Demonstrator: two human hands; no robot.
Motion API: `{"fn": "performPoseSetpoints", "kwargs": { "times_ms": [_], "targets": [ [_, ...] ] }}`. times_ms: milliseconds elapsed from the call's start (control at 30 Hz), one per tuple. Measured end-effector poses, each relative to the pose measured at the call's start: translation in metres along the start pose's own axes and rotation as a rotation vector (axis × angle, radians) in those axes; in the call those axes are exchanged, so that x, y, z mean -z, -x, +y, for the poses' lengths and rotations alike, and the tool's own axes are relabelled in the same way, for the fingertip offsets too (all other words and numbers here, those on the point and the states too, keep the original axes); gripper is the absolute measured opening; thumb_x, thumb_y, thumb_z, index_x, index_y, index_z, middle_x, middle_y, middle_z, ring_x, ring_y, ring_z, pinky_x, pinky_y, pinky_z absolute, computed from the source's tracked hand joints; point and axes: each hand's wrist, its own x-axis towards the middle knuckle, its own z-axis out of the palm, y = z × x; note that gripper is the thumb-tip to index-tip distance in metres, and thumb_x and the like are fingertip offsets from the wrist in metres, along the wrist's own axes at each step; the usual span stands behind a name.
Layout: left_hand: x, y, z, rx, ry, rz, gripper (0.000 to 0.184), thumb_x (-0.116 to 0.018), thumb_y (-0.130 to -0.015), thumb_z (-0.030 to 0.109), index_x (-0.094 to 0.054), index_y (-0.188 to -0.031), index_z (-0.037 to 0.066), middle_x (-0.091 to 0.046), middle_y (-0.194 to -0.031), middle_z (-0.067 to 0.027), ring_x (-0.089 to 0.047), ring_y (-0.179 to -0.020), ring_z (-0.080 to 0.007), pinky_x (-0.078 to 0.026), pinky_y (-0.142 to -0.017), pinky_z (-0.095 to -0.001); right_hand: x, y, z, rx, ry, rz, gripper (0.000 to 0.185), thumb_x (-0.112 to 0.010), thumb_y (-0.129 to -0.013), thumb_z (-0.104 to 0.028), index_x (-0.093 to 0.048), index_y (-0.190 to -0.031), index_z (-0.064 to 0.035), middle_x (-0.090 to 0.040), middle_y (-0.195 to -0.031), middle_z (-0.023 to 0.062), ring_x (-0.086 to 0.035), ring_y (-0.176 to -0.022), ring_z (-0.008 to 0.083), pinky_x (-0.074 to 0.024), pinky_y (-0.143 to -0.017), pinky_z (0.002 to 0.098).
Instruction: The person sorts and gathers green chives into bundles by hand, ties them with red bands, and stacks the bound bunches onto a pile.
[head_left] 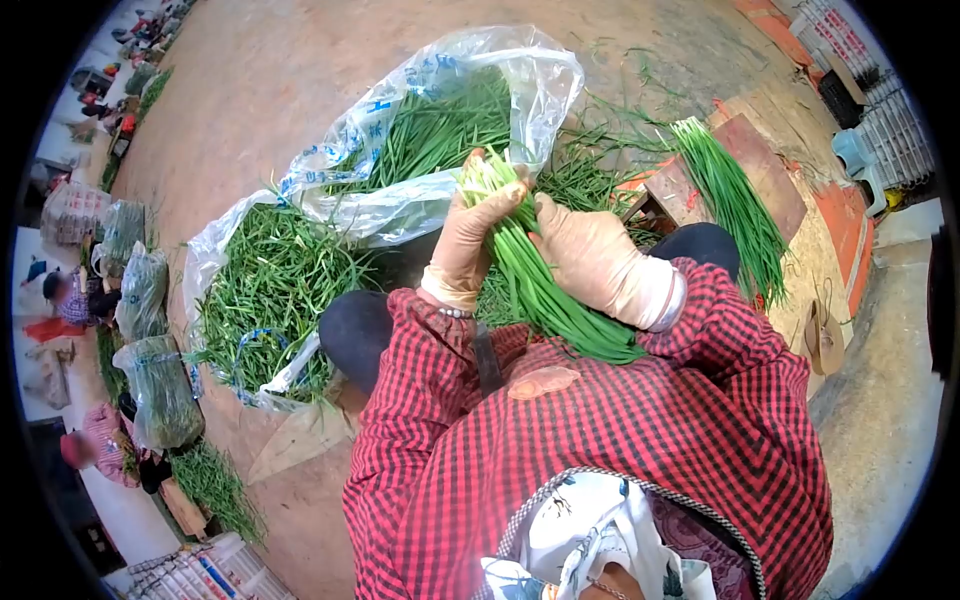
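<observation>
A bunch of garlic chives (535,265) slants above the person's lap, pale ends pointing away. The left hand (468,238) grips it near those ends; the right hand (598,262) curls against its side, whether pinching any stalks I cannot tell. Rightward, another bunch (730,205) lies across a low wooden desk (768,168); ahead, a clear plastic bag (548,85) holds more greens.

Checked red-and-black sleeves (425,365) meet seemingly thin, rubbery gloves (605,265).
</observation>
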Motion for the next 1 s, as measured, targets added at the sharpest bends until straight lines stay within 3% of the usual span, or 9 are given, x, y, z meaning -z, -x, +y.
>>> {"fn": "performPoseSetpoints", "kwargs": {
  "times_ms": [267,333,467,500,600,667,767,900,1000],
  "targets": [
    [-0.003,0.007,0.007,0.022,0.108,-0.027,0.055,-0.066,-0.08,0.004,-0.046,-0.131,-0.001,-0.067,-0.096,-0.0109,-0.065,-0.087,-0.0214,-0.053,-0.083,-0.0338,0.078,-0.026,0.027,0.207,-0.327,-0.278,0.052,-0.057,-0.088,-0.046,-0.057,-0.11,0.002,-0.068,-0.082,0.0186,-0.067,-0.081,0.0331,-0.0536,-0.072,0.0419],
    [-0.012,0.008,0.01,0.006,0.094,-0.081,0.051,-0.066,-0.08,0.006,-0.051,-0.127,-0.002,-0.067,-0.095,-0.0084,-0.065,-0.085,-0.019,-0.052,-0.08,-0.0322,0.089,-0.05,0.037,0.341,-0.449,0.172,0.063,-0.056,-0.088,-0.051,-0.055,-0.121,0.0024,-0.066,-0.104,0.0237,-0.065,-0.097,0.0356,-0.0512,-0.085,0.0412],
    [-0.009,-0.003,0.006,-0.089,-0.074,-0.125,0.046,-0.067,-0.087,0.024,-0.054,-0.124,0.0,-0.064,-0.113,-0.0129,-0.064,-0.1,-0.0252,-0.053,-0.089,-0.0396,0.084,-0.086,0.009,0.555,-0.227,0.195,0.069,-0.055,-0.088,-0.054,-0.051,-0.129,0.0015,-0.057,-0.123,0.0275,-0.058,-0.11,0.0404,-0.0458,-0.096,0.0444],
    [-0.015,-0.003,0.012,0.041,0.381,-0.148,0.048,-0.064,-0.09,0.031,-0.053,-0.126,0.0,-0.062,-0.118,-0.0147,-0.062,-0.105,-0.0264,-0.052,-0.093,-0.0413,0.081,-0.089,-0.006,0.437,-0.311,0.07,0.076,-0.056,-0.086,-0.056,-0.047,-0.132,0.0041,-0.057,-0.122,0.0289,-0.057,-0.112,0.0406,-0.0445,-0.098,0.0442],
    [-0.014,0.004,0.056,-0.165,0.269,-0.279,0.048,-0.062,-0.089,0.022,-0.048,-0.13,0.001,-0.063,-0.111,-0.0125,-0.061,-0.104,-0.0254,-0.048,-0.095,-0.0433,0.078,-0.089,0.0,0.417,-0.562,0.262,0.091,-0.059,-0.082,-0.065,-0.037,-0.141,0.0005,-0.057,-0.124,0.0267,-0.059,-0.111,0.0386,-0.0453,-0.098,0.0422],
    [-0.02,0.011,0.091,-0.564,0.027,-0.11,0.042,-0.06,-0.087,0.017,-0.05,-0.125,0.001,-0.06,-0.097,-0.0085,-0.058,-0.095,-0.0226,-0.043,-0.098,-0.042,0.071,-0.062,0.008,0.287,-0.687,-0.088,0.089,-0.063,-0.083,-0.059,-0.034,-0.145,-0.0013,-0.055,-0.131,0.0215,-0.056,-0.119,0.0302,-0.0426,-0.102,0.0371],
    [0.019,0.02,0.129,-0.701,0.114,-0.194,0.037,-0.057,-0.088,0.014,-0.05,-0.123,0.002,-0.052,-0.087,-0.0047,-0.049,-0.088,-0.0186,-0.037,-0.1,-0.0401,0.008,-0.028,0.042,0.179,-0.419,-0.379,0.074,-0.068,-0.078,-0.041,-0.042,-0.142,-0.0141,-0.064,-0.115,0.0219,-0.063,-0.105,0.0364,-0.0502,-0.092,0.0394],
    [0.056,0.04,0.153,-0.757,0.094,-0.252,0.039,-0.054,-0.089,0.012,-0.046,-0.126,0.002,-0.05,-0.087,-0.0041,-0.046,-0.087,-0.018,-0.036,-0.099,-0.0402,-0.047,0.001,0.11,-0.094,0.08,-0.938,0.063,-0.066,-0.076,-0.043,-0.058,-0.125,-0.0044,-0.063,-0.118,0.021,-0.061,-0.11,0.035,-0.0486,-0.093,0.0422],
    [0.059,0.048,0.151,-0.772,0.023,-0.196,0.042,-0.054,-0.088,0.013,-0.045,-0.128,0.001,-0.05,-0.086,-0.0044,-0.046,-0.087,-0.0181,-0.036,-0.099,-0.0403,-0.039,-0.004,0.144,-0.164,-0.182,-0.627,0.058,-0.064,-0.082,-0.042,-0.059,-0.123,-0.0017,-0.066,-0.111,0.0219,-0.063,-0.105,0.0351,-0.0487,-0.093,0.0401]
  ]
}}
